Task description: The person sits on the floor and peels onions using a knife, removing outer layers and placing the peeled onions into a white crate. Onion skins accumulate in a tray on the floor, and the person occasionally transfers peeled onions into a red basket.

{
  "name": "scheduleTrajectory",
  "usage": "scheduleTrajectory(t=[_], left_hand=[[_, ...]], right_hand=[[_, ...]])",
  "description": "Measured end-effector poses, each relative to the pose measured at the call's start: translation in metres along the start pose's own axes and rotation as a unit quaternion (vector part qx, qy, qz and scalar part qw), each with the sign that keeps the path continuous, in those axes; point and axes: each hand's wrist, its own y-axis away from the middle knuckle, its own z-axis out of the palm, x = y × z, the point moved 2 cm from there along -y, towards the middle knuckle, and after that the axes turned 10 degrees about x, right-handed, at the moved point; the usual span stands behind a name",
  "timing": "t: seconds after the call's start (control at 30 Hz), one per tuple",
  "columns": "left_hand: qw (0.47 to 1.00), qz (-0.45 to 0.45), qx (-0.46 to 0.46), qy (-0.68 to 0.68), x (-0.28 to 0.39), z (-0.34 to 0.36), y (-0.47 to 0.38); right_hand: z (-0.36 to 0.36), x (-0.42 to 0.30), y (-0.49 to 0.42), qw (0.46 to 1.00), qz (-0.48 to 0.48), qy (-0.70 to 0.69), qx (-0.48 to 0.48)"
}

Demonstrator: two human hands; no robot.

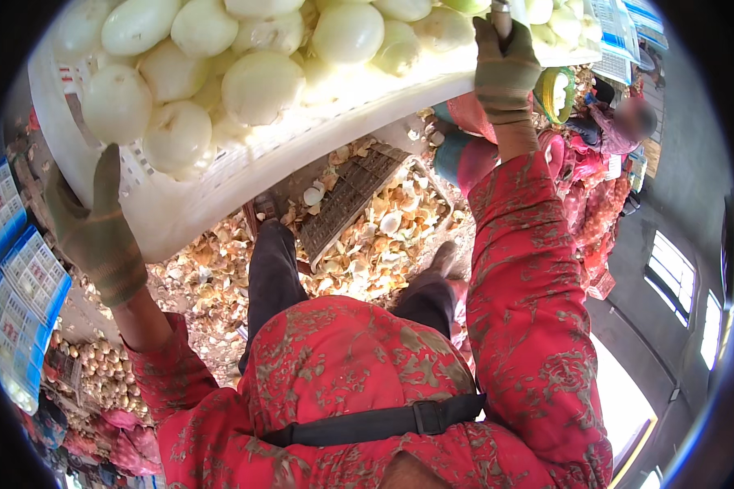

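A large white plastic crate full of peeled white onions spans the upper part of the head view, with its near wall towards me. My left hand, in a grey-green knitted glove, is at the crate's left corner, thumb along the wall and fingers apart; whether it grips the wall cannot be told. My right hand, gloved alike, is closed around a knife at the crate's right end. Only the knife's metal-coloured upper part shows; its blade is hidden or out of view.
Onion skins cover the floor around my feet, with a tilted dark plastic crate among them. Blue-and-white crates stand at left. Red mesh sacks of onions lie at right, near a seated person and a green-yellow basket.
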Motion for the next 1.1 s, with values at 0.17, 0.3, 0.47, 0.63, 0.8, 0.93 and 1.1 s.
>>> scheduleTrajectory(t=[0.17, 0.3, 0.47, 0.63, 0.8, 0.93, 1.1], left_hand=[[0.997, 0.012, 0.003, -0.081, -0.001, -0.006, 0.003], [0.998, -0.049, -0.024, 0.035, -0.003, -0.001, 0.005], [0.995, -0.054, 0.0, 0.082, -0.011, 0.002, 0.005], [0.998, -0.026, -0.014, 0.057, -0.008, 0.0, 0.002], [0.998, -0.023, -0.008, 0.053, -0.006, 0.001, 0.001], [0.998, -0.002, 0.007, 0.062, -0.018, 0.001, 0.0], [0.999, -0.023, -0.014, 0.035, -0.007, 0.002, 0.0]], right_hand=[[0.009, -0.023, -0.004, 1.0, -0.004, 0.008, 0.024], [0.009, -0.016, -0.004, 0.998, -0.047, 0.021, 0.032], [0.008, -0.023, -0.006, 0.999, 0.002, 0.053, -0.001], [0.009, -0.027, -0.004, 0.998, -0.014, 0.056, 0.005], [0.01, -0.024, -0.004, 1.0, -0.011, 0.023, 0.013], [0.008, -0.026, 0.002, 1.0, -0.008, 0.014, 0.007], [0.008, -0.022, -0.002, 1.0, -0.013, 0.016, 0.008]])
